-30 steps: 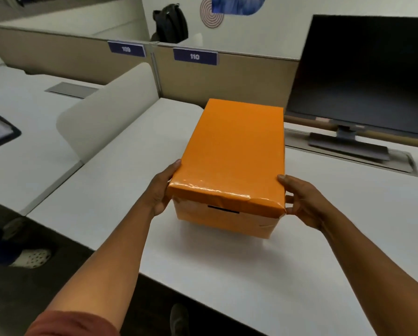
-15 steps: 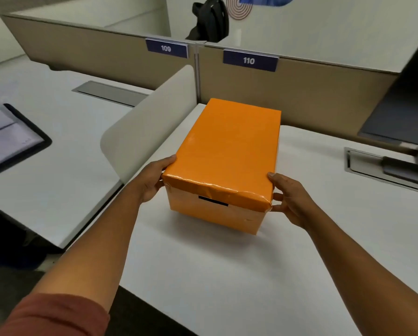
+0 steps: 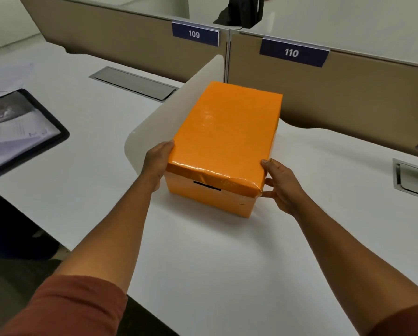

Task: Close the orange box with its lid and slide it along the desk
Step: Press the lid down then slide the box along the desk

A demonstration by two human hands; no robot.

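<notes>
The broad white counter (image 3: 227,275) carries everything, and a tan fabric-covered partition wall (image 3: 348,98) runs along its far edge, well beyond the fingers, bearing two dark blue number plates that read 109 (image 3: 194,34) and 110 (image 3: 292,52). A rounded, pale off-white divider panel (image 3: 164,122) stands upright just to the outside of the left hand and splits this counter from the neighbouring one. The rectangular orange cardboard box (image 3: 210,197) sits on the counter between the two hands, its left side close beside that divider — its glossy orange lid (image 3: 227,132) is seated fully on top, the near lip creased and rumpled at the right corner. A thin dark slot shows in the box's near face, just under the lid edge. The left hand (image 3: 157,163) presses flat against the box's left side, thumb up at the lid corner, the other fingers hidden behind the box. The right hand (image 3: 281,185) cups the right near corner, thumb on the lid edge and fingers (image 3: 269,194) curled against the side wall, slightly spread. Farther out beyond the left hand lie a black-framed tablet (image 3: 23,132) and a grey metal cable hatch (image 3: 134,83) let into the neighbouring counter. A rust-red sleeve (image 3: 69,309) covers the left upper arm.
</notes>
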